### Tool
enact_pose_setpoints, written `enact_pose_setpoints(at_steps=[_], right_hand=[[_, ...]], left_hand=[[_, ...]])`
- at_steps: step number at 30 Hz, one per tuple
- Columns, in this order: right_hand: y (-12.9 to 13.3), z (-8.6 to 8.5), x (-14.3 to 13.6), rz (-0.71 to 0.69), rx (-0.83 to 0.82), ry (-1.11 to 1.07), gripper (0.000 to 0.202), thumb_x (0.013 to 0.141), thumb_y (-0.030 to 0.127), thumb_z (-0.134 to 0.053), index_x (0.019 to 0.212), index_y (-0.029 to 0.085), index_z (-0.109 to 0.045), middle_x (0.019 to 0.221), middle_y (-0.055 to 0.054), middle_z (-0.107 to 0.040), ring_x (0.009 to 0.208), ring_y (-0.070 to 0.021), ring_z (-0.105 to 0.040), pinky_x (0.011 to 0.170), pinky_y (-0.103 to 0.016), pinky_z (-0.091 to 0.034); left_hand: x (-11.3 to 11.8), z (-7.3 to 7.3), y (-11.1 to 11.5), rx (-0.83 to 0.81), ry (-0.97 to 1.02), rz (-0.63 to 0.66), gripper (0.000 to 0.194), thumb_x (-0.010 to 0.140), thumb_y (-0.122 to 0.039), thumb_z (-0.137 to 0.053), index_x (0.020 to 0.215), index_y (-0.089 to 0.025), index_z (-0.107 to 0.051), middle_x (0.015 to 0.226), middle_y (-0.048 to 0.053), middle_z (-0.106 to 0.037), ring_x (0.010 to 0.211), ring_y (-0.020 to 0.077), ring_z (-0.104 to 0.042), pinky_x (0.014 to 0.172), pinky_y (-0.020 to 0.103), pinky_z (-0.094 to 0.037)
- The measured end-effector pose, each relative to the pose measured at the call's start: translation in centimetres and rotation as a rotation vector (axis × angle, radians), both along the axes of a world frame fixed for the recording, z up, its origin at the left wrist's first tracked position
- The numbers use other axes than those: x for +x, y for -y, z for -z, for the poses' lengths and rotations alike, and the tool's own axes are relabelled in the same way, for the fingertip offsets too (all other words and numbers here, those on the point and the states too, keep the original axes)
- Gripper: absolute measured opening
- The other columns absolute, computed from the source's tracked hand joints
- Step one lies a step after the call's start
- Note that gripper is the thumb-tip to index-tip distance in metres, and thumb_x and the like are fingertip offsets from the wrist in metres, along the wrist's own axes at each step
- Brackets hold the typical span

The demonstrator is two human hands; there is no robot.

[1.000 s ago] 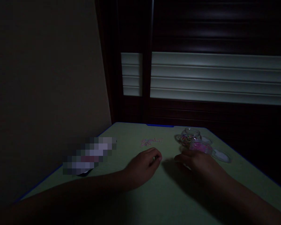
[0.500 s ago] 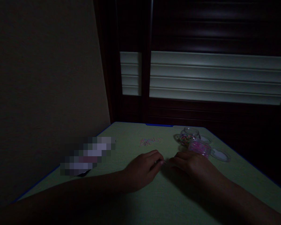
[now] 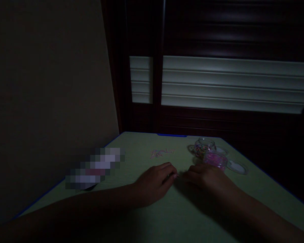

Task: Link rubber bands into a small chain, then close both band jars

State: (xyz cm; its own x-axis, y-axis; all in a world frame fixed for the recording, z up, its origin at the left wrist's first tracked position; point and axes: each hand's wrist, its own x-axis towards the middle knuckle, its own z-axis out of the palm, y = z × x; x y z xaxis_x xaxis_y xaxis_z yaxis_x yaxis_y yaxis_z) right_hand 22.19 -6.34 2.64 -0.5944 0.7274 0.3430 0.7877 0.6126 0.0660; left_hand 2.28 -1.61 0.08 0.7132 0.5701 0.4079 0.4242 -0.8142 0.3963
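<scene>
Head view shows a dim green surface [image 3: 147, 219] with both hands resting low on it, fingertips almost meeting. The left hand [image 3: 154, 184] has its fingers curled in a pinch, seemingly on something tiny; what it is I cannot tell. The right hand [image 3: 207, 177] lies loosely open, fingers pointing at that pinch. This looks like fine work between the fingertips, calling for a steady pinch. Just beyond the right fingers stand two jars [image 3: 214, 158] of coloured beads; farther past the left fingers lies a pale strand [image 3: 161, 153].
</scene>
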Motion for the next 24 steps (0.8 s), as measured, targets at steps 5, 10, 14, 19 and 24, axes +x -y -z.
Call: enact_pose_setpoints(at_steps=[5,10,14,19,24], right_hand=[[0.2,-0.23,-0.05,0.007,-0.007,-0.02,0.015,0.082,0.014,-0.05,0.084,0.019,-0.064,0.073,-0.002,-0.061,0.067,-0.0117,-0.054,0.06,-0.024,-0.032],[0.29,-0.45,0.12,0.007,-0.015,0.005,0.015,0.078,0.01,-0.053,0.084,0.018,-0.064,0.073,-0.002,-0.061,0.066,-0.012,-0.053,0.06,-0.024,-0.033],[0.35,-0.66,0.1,0.021,-0.003,0.018,0.014,0.081,0.01,-0.051,0.083,0.018,-0.063,0.074,-0.002,-0.061,0.067,-0.0121,-0.054,0.061,-0.024,-0.033],[0.37,-0.47,-0.06,0.004,0.011,0.039,0.011,0.081,0.011,-0.052,0.081,0.018,-0.061,0.072,-0.001,-0.06,0.064,-0.0115,-0.052,0.06,-0.024,-0.032],[0.44,-0.34,-0.15,0.003,0.033,0.041,0.012,0.081,0.011,-0.05,0.08,0.018,-0.06,0.071,-0.001,-0.06,0.063,-0.0114,-0.052,0.059,-0.024,-0.032]], left_hand=[[0.0,0.0,0.07,-0.007,0.001,-0.002,0.014,0.09,-0.021,-0.038,0.088,-0.018,-0.052,0.084,0.001,-0.055,0.073,0.0112,-0.05,0.062,0.022,-0.037],[-0.04,-0.13,0.05,-0.003,-0.015,-0.002,0.015,0.09,-0.021,-0.038,0.089,-0.019,-0.052,0.085,0.001,-0.055,0.074,0.0114,-0.05,0.064,0.022,-0.038],[-0.07,-0.13,0.05,0.005,-0.034,-0.004,0.013,0.09,-0.02,-0.039,0.088,-0.019,-0.052,0.085,0.0,-0.055,0.074,0.0112,-0.051,0.064,0.022,-0.038],[-0.09,-0.18,0.18,0.014,-0.046,0.009,0.014,0.09,-0.02,-0.038,0.087,-0.019,-0.052,0.083,0.0,-0.054,0.072,0.0112,-0.051,0.062,0.021,-0.037],[-0.11,-0.12,0.11,0.025,-0.047,0.021,0.014,0.089,-0.019,-0.038,0.088,-0.019,-0.052,0.084,0.0,-0.055,0.073,0.0109,-0.051,0.064,0.021,-0.038]])
